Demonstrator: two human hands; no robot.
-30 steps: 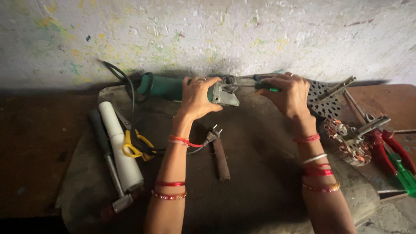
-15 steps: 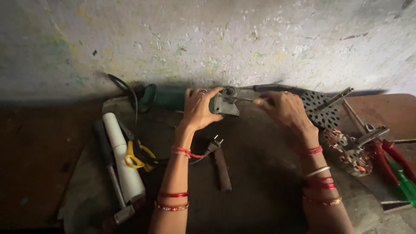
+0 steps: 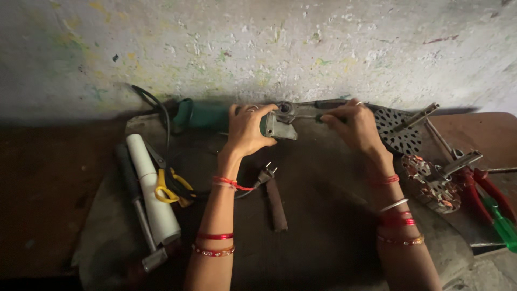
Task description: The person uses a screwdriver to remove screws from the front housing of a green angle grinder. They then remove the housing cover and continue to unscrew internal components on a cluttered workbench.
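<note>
With the right hand [image 3: 356, 125] now drawn closer to the grinder's head, its fingers pinch a green-handled screwdriver [image 3: 322, 117] lying along the green angle grinder [image 3: 215, 116], which the left hand [image 3: 247, 129] clasps against the wall.

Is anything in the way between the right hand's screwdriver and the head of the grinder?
Nothing visible. The right hand holds the screwdriver with its tip at the grinder head, which the left hand grips. The plug and scissors lie lower down.

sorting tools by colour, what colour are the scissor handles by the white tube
Yellow scissor handles, clearest in the head view, beside the white tube.
</note>
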